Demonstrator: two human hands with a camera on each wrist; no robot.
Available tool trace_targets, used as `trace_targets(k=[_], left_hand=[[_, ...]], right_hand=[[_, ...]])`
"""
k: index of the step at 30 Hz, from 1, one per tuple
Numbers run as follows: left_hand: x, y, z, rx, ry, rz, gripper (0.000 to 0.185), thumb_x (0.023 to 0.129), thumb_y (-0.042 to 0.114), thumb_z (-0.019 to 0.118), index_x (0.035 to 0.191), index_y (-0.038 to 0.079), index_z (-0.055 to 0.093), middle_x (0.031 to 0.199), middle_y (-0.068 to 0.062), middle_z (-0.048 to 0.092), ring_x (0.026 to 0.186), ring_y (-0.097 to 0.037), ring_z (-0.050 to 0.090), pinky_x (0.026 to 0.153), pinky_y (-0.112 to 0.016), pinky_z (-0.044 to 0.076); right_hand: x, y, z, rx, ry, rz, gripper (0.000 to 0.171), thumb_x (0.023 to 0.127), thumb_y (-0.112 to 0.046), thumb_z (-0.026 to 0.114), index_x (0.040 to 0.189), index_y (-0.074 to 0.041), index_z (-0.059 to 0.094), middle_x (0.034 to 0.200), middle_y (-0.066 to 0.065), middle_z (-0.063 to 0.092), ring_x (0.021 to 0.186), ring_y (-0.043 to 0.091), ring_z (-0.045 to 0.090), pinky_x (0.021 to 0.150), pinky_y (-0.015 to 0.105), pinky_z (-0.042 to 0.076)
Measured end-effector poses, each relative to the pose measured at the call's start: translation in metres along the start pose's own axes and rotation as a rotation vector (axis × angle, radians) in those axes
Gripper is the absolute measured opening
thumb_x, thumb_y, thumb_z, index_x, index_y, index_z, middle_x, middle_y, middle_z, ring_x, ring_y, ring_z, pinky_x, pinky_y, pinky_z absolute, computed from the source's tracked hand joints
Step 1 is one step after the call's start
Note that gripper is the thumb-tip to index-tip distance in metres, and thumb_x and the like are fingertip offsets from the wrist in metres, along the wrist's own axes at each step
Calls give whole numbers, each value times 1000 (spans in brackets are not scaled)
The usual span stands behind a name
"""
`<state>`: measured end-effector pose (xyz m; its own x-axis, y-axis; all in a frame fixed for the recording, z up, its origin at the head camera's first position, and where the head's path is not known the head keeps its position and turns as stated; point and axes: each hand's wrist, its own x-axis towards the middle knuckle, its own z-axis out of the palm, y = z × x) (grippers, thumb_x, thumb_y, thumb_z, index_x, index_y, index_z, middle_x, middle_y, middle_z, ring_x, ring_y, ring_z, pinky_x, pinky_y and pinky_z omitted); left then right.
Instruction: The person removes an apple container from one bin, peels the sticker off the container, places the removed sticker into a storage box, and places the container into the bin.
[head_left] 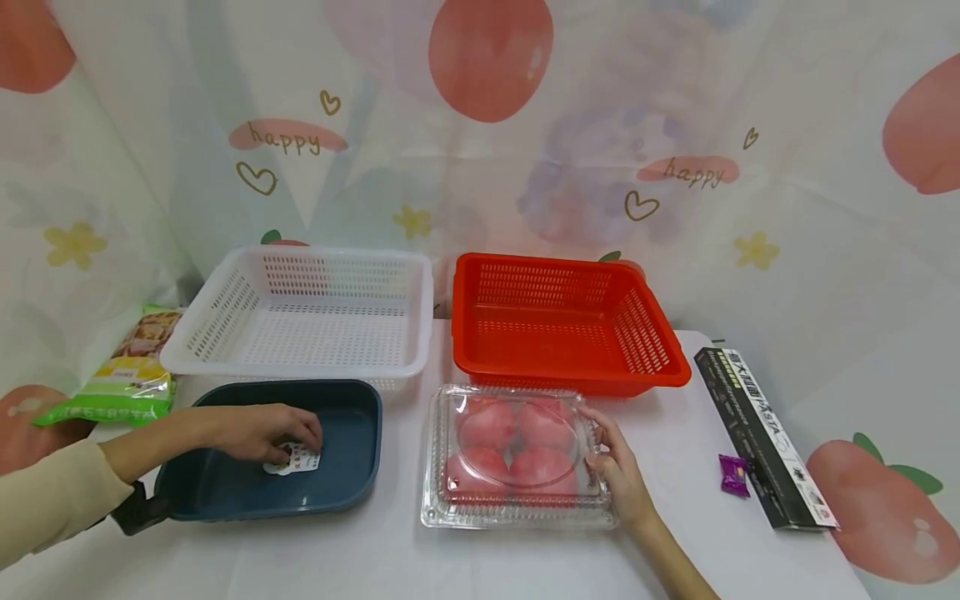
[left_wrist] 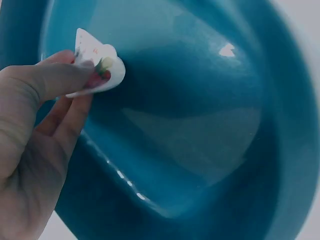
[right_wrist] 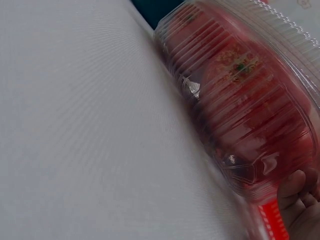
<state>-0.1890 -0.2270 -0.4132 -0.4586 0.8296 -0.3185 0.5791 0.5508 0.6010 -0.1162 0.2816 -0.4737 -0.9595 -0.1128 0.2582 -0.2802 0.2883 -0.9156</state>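
My left hand (head_left: pixel 281 433) reaches into the dark blue tray (head_left: pixel 352 483) and pinches a small white packet (head_left: pixel 297 458) between thumb and fingers; the left wrist view shows the packet (left_wrist: pixel 102 67) held at my fingertips (left_wrist: pixel 82 80) above the blue tray's floor (left_wrist: pixel 200 130). My right hand (head_left: pixel 618 471) grips the right edge of a clear plastic clamshell box (head_left: pixel 442 492) with several red tomatoes (head_left: pixel 517 446) inside. In the right wrist view the clamshell box (right_wrist: pixel 240 105) fills the upper right, with my fingertips (right_wrist: pixel 295 187) at its lower edge.
A white basket (head_left: pixel 300 312) and a red basket (head_left: pixel 562 321) stand behind the tray and box. A green snack bag (head_left: pixel 123 371) lies at the left, a long black box (head_left: pixel 765 437) and a small purple wrapper (head_left: pixel 733 475) at the right.
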Motion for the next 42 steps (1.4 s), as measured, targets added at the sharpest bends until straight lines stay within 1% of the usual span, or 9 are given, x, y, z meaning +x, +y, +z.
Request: trace_targets(k=[6,13,17,23,28,32,36,39,42], left_hand=[[-1,-1,4,51,33,34,32,85,0,66,115,11,70,117,1,58,98,-4,52,82,-20,51],[-3,-5,8,237,116,34,31,83,9,73,109,26,68,115,4,53,97,-4,49,82,-24,51],[-5,-6,7,281,123,21,33,83,12,75,109,30,66,111,8,52,95,-4,49,84,-26,52],[-8,-8,6,336,142,34,35,82,12,76,111,27,64,107,7,53,92,-6,51,83,-27,53],[-10,-5,4,436,182,13,30,84,6,73,108,22,65,104,5,55,90,-6,53,80,-29,54],[-9,13,0,443,259,-5,24,87,6,68,108,18,67,102,6,59,87,-5,55,78,-28,55],[-2,46,-4,396,396,16,24,89,8,66,111,18,66,105,5,62,88,-3,56,77,-26,55],[10,75,-1,295,545,-4,30,90,8,66,120,16,62,112,2,60,89,-6,61,76,-25,55],[25,107,10,76,707,-69,44,92,10,64,133,16,51,124,-2,53,100,-15,63,83,-29,56]], right_hand=[[-1,-1,1,-2,29,41,57,84,0,39,140,-11,44,95,1,48,78,10,51,59,25,48],[-2,-2,2,-7,22,6,56,85,0,39,140,-10,44,97,1,46,80,10,48,58,25,46],[-2,-2,3,-13,20,17,56,85,-1,39,140,-11,43,100,1,46,82,10,48,60,24,47],[-2,-4,2,-19,28,67,57,84,-3,40,140,-13,44,99,2,45,82,11,48,61,24,46],[-1,-3,3,-16,22,43,57,85,-2,40,140,-12,43,99,4,45,83,11,47,61,24,46],[-1,-2,4,-4,13,30,56,85,-1,40,140,-12,43,97,5,45,80,10,49,59,25,46],[0,-2,5,2,12,21,56,85,-1,39,140,-11,44,95,3,45,77,9,49,58,25,46],[0,-1,4,6,18,19,56,85,1,39,139,-10,44,94,1,47,74,9,52,56,25,47],[0,-1,3,4,17,31,56,85,1,39,140,-11,44,94,1,48,72,9,55,56,25,49]])
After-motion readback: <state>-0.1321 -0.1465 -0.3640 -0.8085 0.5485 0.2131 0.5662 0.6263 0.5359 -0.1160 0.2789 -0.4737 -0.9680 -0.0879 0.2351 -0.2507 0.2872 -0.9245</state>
